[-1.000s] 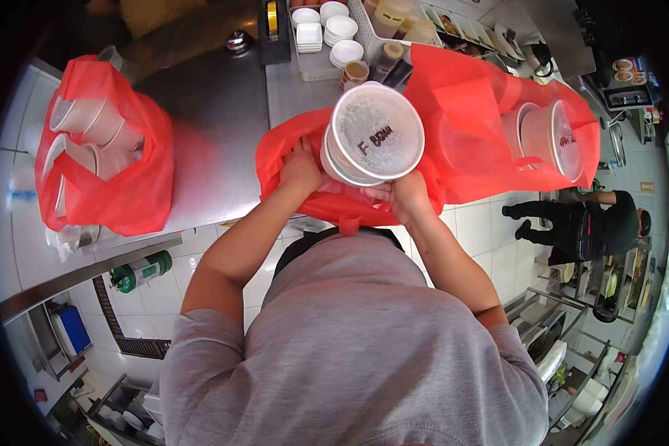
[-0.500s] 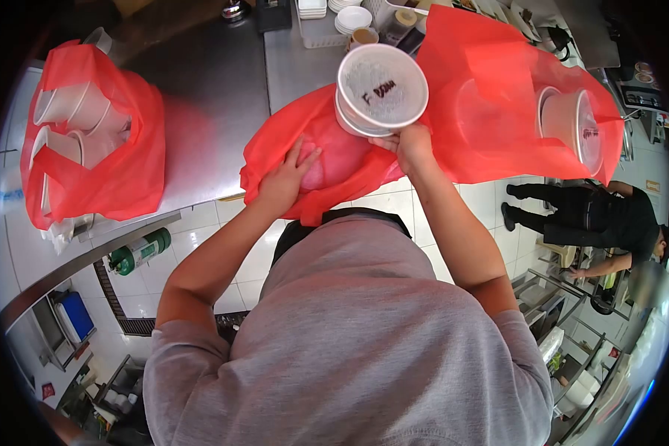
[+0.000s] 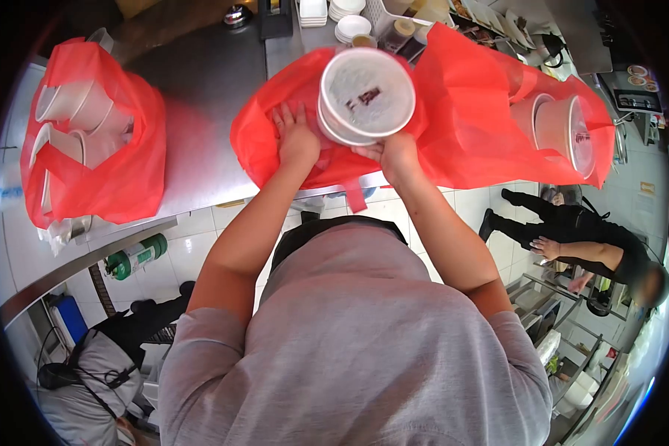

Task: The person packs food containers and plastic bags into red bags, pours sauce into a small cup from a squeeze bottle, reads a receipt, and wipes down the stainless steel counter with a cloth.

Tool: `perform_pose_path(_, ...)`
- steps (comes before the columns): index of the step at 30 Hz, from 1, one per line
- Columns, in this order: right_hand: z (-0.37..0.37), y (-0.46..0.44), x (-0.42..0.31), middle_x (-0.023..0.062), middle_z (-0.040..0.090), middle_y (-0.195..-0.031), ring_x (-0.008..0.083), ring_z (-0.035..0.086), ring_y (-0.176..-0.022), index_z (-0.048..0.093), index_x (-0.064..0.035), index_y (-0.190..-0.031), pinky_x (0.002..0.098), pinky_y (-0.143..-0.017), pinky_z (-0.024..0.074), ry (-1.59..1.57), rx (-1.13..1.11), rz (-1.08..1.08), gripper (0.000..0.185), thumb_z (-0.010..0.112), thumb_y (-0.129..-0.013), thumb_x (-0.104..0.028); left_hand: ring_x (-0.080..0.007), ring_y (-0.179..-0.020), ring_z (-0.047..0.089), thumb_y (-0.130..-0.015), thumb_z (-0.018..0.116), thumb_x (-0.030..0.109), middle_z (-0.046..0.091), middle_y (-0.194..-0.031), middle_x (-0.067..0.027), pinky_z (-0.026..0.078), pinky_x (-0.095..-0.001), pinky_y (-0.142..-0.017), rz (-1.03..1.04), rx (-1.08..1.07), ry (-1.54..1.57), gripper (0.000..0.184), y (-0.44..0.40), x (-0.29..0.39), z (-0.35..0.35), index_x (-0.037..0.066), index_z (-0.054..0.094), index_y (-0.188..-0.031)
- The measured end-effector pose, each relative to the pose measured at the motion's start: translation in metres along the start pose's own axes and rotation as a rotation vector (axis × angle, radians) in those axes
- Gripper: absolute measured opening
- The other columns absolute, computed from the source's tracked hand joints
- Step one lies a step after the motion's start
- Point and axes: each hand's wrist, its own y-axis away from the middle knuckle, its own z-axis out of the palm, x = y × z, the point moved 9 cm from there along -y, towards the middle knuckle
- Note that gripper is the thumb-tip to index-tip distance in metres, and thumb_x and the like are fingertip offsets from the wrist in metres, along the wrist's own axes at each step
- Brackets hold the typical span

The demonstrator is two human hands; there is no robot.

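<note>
My right hand [image 3: 395,154] grips a white round takeout tub [image 3: 369,91] from below, its clear lid marked with dark handwriting. A second rim shows just under it. The tub is over the right part of an open red bag [image 3: 256,141] on the steel counter. Inside that bag, my left hand [image 3: 299,140] lies with fingers spread against the red cloth, left of the tub. Right of my right hand, another red bag [image 3: 461,119] lies with white lidded tubs [image 3: 561,126] showing at its far end.
At the counter's left stands a red bag [image 3: 137,171] filled with white tubs [image 3: 89,111]. Small white dishes [image 3: 353,30] and a call bell [image 3: 238,15] are at the back. One person in black [image 3: 572,230] stands at right; another person [image 3: 97,364] is low at left.
My left hand has moved up and further into the red bag, which spreads wider. The tub has shifted slightly left and down with my right hand. A person has appeared at lower left.
</note>
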Motion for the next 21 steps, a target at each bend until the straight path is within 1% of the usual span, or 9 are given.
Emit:
perform_pose_path(1, -0.009, 0.001, 0.007, 0.0236, 0.060, -0.106, 0.0321, 0.065, -0.085, 0.050, 0.0121, -0.114, 0.0359, -0.075, 0.0586, 0.060, 0.049, 0.012, 0.033, 0.037, -0.094, -0.011, -0.0375, -0.142, -0.001, -0.084, 0.050, 0.013, 0.002, -0.155, -0.0133, 0.022, -0.0519, -0.110, 0.054, -0.026, -0.007, 0.067, 0.002, -0.002, 0.000, 0.015, 0.026, -0.146)
perform_pose_path(5, -0.020, 0.008, 0.009, 0.0255, 0.060, -0.101, 0.0334, 0.067, -0.080, 0.047, 0.0119, -0.111, 0.0348, -0.066, 0.0601, -0.036, 0.054, 0.057, 0.032, 0.038, -0.081, 0.002, -0.0392, -0.141, -0.005, -0.077, 0.066, 0.028, -0.003, -0.154, -0.0160, 0.023, -0.0505, -0.111, 0.223, -0.136, -0.167, 0.086, 0.019, 0.001, 0.004, 0.014, 0.019, -0.147)
perform_pose_path(8, -0.011, 0.021, 0.005, 0.0260, 0.060, -0.099, 0.0333, 0.067, -0.075, 0.045, 0.0125, -0.111, 0.0345, -0.063, 0.0600, 0.011, 0.049, 0.028, 0.034, 0.038, -0.079, 0.004, -0.0407, -0.140, -0.008, -0.067, 0.076, 0.040, -0.007, -0.153, -0.0180, 0.023, -0.0516, -0.110, 0.263, -0.183, -0.241, 0.106, 0.025, 0.005, 0.005, 0.015, 0.014, -0.148)
perform_pose_path(10, -0.014, 0.020, 0.026, 0.0230, 0.062, -0.096, 0.0324, 0.067, -0.073, 0.046, 0.0123, -0.111, 0.0338, -0.063, 0.0596, 0.047, 0.052, 0.042, 0.031, 0.040, -0.082, 0.001, -0.0413, -0.140, -0.010, -0.061, 0.080, 0.045, -0.010, -0.153, -0.0190, 0.023, -0.0527, -0.110, 0.246, -0.215, -0.263, 0.116, 0.018, 0.000, 0.019, 0.016, 0.011, -0.149)
perform_pose_path(12, -0.014, 0.027, 0.038, 0.0207, 0.064, -0.098, 0.0311, 0.066, -0.080, 0.050, 0.0114, -0.110, 0.0361, -0.069, 0.0583, 0.005, -0.004, 0.121, 0.029, 0.044, -0.089, -0.008, -0.0406, -0.140, -0.011, -0.063, 0.077, 0.050, -0.011, -0.153, -0.0188, 0.021, -0.0545, -0.110, 0.297, -0.226, -0.350, 0.115, 0.014, 0.005, 0.025, 0.015, 0.009, -0.149)
perform_pose_path(15, -0.018, 0.036, 0.035, 0.0217, 0.063, -0.100, 0.0314, 0.066, -0.080, 0.050, 0.0121, -0.110, 0.0367, -0.070, 0.0583, -0.057, 0.038, 0.111, 0.030, 0.045, -0.087, -0.006, -0.0400, -0.140, -0.013, -0.060, 0.074, 0.060, -0.013, -0.153, -0.0188, 0.021, -0.0556, -0.109, 0.218, -0.365, -0.368, 0.120, 0.032, 0.011, 0.004, 0.015, 0.008, -0.149)
perform_pose_path(18, -0.029, 0.032, 0.057, 0.0233, 0.062, -0.098, 0.0332, 0.067, -0.077, 0.049, 0.0125, -0.109, 0.0369, -0.070, 0.0588, -0.085, 0.066, 0.108, 0.029, 0.047, -0.087, -0.006, -0.0394, -0.140, -0.014, -0.060, 0.076, 0.056, -0.013, -0.153, -0.0190, 0.021, -0.0559, -0.109, 0.539, -0.098, -0.479, 0.119, 0.006, 0.000, 0.038, 0.018, 0.006, -0.149)
perform_pose_path(20, -0.026, 0.046, 0.053, 0.0218, 0.063, -0.095, 0.0305, 0.067, -0.074, 0.050, 0.0086, -0.113, 0.0354, -0.066, 0.0584, 0.024, 0.007, 0.168, 0.033, 0.051, -0.089, -0.014, -0.0394, -0.139, -0.015, -0.064, 0.076, 0.051, -0.012, -0.153, -0.0195, 0.016, -0.0543, -0.111, 0.414, -0.245, -0.440, 0.110, 0.008, 0.006, 0.033, 0.021, 0.011, -0.149)
perform_pose_path(21, -0.033, 0.053, 0.045, 0.0202, 0.063, -0.093, 0.0286, 0.067, -0.073, 0.051, 0.0064, -0.114, 0.0346, -0.064, 0.0578, 0.212, -0.049, 0.218, 0.035, 0.053, -0.090, -0.018, -0.0396, -0.139, -0.015, -0.066, 0.076, 0.049, -0.012, -0.153, -0.0198, 0.014, -0.0532, -0.112, 0.375, -0.297, -0.414, 0.106, 0.011, 0.006, 0.031, 0.022, 0.014, -0.148)
